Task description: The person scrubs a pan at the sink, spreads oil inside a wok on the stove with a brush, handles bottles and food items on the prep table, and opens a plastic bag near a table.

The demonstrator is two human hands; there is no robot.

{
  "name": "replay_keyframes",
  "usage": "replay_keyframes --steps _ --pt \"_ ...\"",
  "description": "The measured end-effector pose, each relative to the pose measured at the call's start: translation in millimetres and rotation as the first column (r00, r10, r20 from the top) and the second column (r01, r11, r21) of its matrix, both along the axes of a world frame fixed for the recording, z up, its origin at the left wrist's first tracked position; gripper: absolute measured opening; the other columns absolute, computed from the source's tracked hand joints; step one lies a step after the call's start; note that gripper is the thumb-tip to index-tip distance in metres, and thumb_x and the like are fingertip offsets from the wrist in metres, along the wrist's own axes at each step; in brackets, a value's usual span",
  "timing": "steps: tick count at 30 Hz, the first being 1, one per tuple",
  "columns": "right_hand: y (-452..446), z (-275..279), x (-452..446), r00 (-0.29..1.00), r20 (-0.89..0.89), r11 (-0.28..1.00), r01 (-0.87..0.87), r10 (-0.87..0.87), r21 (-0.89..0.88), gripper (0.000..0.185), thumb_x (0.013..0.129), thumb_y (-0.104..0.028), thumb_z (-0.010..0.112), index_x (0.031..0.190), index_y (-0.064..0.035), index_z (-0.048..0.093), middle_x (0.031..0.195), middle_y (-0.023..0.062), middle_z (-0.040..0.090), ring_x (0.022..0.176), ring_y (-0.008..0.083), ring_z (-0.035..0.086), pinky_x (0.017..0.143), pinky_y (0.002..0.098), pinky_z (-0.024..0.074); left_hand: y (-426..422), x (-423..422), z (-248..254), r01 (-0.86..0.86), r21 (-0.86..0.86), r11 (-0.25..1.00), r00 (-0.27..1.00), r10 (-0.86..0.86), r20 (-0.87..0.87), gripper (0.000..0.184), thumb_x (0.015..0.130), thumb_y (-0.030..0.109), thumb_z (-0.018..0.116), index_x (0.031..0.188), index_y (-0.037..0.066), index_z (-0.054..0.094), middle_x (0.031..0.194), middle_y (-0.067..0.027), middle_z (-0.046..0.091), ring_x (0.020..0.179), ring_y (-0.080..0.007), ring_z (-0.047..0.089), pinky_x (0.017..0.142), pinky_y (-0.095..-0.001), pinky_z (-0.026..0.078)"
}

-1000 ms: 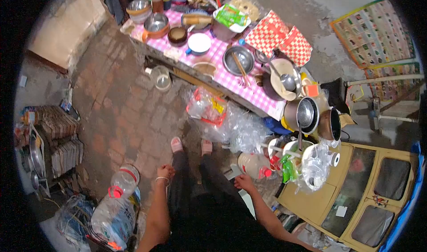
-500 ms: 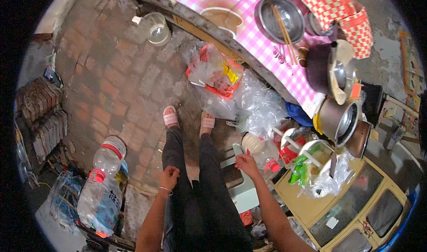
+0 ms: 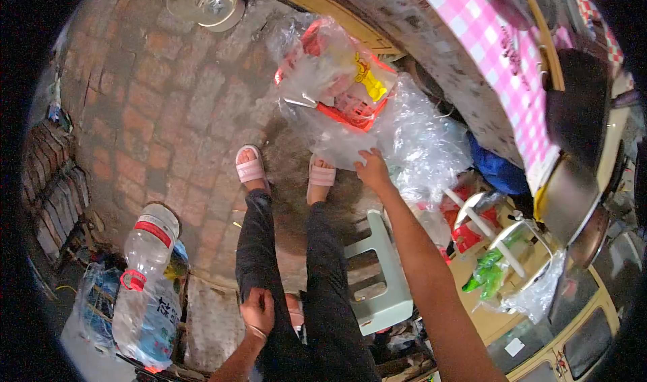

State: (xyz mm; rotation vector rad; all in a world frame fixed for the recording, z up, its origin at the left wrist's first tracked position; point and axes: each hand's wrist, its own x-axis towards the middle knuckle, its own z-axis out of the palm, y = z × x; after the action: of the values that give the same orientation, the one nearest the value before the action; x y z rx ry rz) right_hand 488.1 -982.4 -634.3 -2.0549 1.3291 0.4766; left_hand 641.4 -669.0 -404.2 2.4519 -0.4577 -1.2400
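Observation:
My right hand (image 3: 373,169) reaches forward at the lower edge of a clear plastic bag (image 3: 431,146), its fingers bent and somewhat apart. No held object shows in it; whether it touches the plastic I cannot tell. Just beyond is a red basket (image 3: 357,120) with clear plastic and a yellow-printed wrapper in it. My left hand (image 3: 257,309) hangs by my left thigh with its fingers curled in and nothing visible in them. A pale green plastic stool (image 3: 392,291) stands beside my right leg, under my right forearm.
A table with a pink checked cloth (image 3: 492,45) runs along the right. Below it are a blue bag (image 3: 497,165) and a yellowish cabinet (image 3: 579,328). Large clear bottles (image 3: 149,244) lie at left, near stacked bricks (image 3: 57,200). A clear pitcher (image 3: 209,5) is on the brick floor.
My right hand has moved forward from near the large bottle by the stool to the plastic bag. My left hand has dropped back along my thigh. The view has tilted and shifted closer to the basket.

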Motion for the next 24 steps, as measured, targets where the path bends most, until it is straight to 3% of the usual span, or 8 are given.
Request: replay_keyframes --steps 5,7,10,11,12,14,17,24 --pt "-7 -40 17 0.996 -0.094 0.999 0.002 0.003 0.052 0.038 0.073 -0.023 0.056 0.108 -0.0061 0.053 0.121 0.0272 0.037 0.108 0.0389 0.043 0.085 0.0407 0.0419 11 0 -7 -0.01 -0.107 0.994 0.998 0.016 0.055 0.008 0.078 0.007 0.053 0.073 0.001 0.051 0.052 -0.0124 0.05 0.043 -0.0186 0.05 0.042 -0.0282 0.038" --pt "-2 -52 14 0.959 -0.251 0.967 -0.068 0.132 0.246 0.035 0.074 -0.021 0.055 0.103 -0.0015 0.053 0.117 0.027 0.04 0.105 0.0382 0.045 0.082 0.0405 0.0434 9 3 -6 -0.032 -0.027 0.999 0.999 0.033 0.013 0.007 0.078 0.006 0.052 0.072 0.002 0.051 0.05 -0.0101 0.048 0.042 -0.0142 0.045 0.041 -0.0261 0.035" --pt "36 -66 -2 0.982 -0.182 0.951 0.111 -0.059 0.29 0.032 0.074 -0.017 0.053 0.098 0.0036 0.052 0.11 0.026 0.044 0.099 0.0373 0.047 0.082 0.0407 0.0421 21 1 -5 -0.019 -0.007 1.0 1.0 0.019 0.019 0.007 0.079 0.006 0.052 0.072 0.003 0.051 0.049 -0.0087 0.046 0.04 -0.0133 0.043 0.041 -0.0252 0.034" --pt "52 -60 -7 0.994 -0.095 0.973 -0.024 0.047 0.23 0.031 0.074 -0.015 0.052 0.097 0.0053 0.051 0.108 0.0251 0.044 0.097 0.0369 0.047 0.082 0.0407 0.041 29 -1 -8 -0.025 -0.017 1.0 1.0 0.025 0.013 0.009 0.079 0.007 0.052 0.072 0.002 0.051 0.049 -0.0095 0.046 0.041 -0.0146 0.044 0.041 -0.0263 0.034" --pt "68 -48 -11 0.987 -0.017 0.976 -0.157 0.161 0.151 0.03 0.074 -0.013 0.051 0.096 0.007 0.051 0.105 0.0242 0.045 0.095 0.0364 0.047 0.083 0.0407 0.04 34 -2 -12 -0.031 -0.033 0.999 0.999 0.031 0.007 0.01 0.08 0.008 0.052 0.072 0.002 0.051 0.05 -0.0104 0.046 0.042 -0.0159 0.044 0.041 -0.0275 0.034" --pt "85 7 3 1.0 0.006 0.973 0.025 -0.027 0.229 0.029 0.074 -0.011 0.05 0.097 0.0074 0.05 0.103 0.0228 0.046 0.094 0.0363 0.046 0.084 0.0404 0.0386 25 3 -9 -0.014 -0.066 0.998 0.999 0.016 0.033 0.014 0.081 0.011 0.052 0.072 0.001 0.05 0.053 -0.0139 0.047 0.045 -0.0199 0.046 0.043 -0.0307 0.036" --pt "108 74 8 0.989 0.147 0.993 0.007 -0.024 0.116 0.025 0.076 -0.011 0.05 0.095 0.0053 0.051 0.1 0.0182 0.048 0.092 0.0356 0.048 0.082 0.0392 0.0395 16 9 -3 -0.056 0.022 0.998 0.997 0.057 -0.047 0.015 0.08 0.012 0.052 0.071 0.001 0.05 0.053 -0.0137 0.047 0.045 -0.0206 0.047 0.044 -0.0309 0.037" --pt "132 245 24 0.966 0.254 0.994 0.029 -0.056 0.107 0.025 0.077 -0.011 0.051 0.096 0.0049 0.053 0.102 0.0175 0.052 0.096 0.0319 0.049 0.083 0.0372 0.0415 5 22 -2 -0.134 -0.11 0.985 0.989 0.127 -0.07 0.018 0.083 0.017 0.052 0.075 0.001 0.051 0.055 -0.0094 0.049 0.046 -0.0155 0.048 0.046 -0.0291 0.038"
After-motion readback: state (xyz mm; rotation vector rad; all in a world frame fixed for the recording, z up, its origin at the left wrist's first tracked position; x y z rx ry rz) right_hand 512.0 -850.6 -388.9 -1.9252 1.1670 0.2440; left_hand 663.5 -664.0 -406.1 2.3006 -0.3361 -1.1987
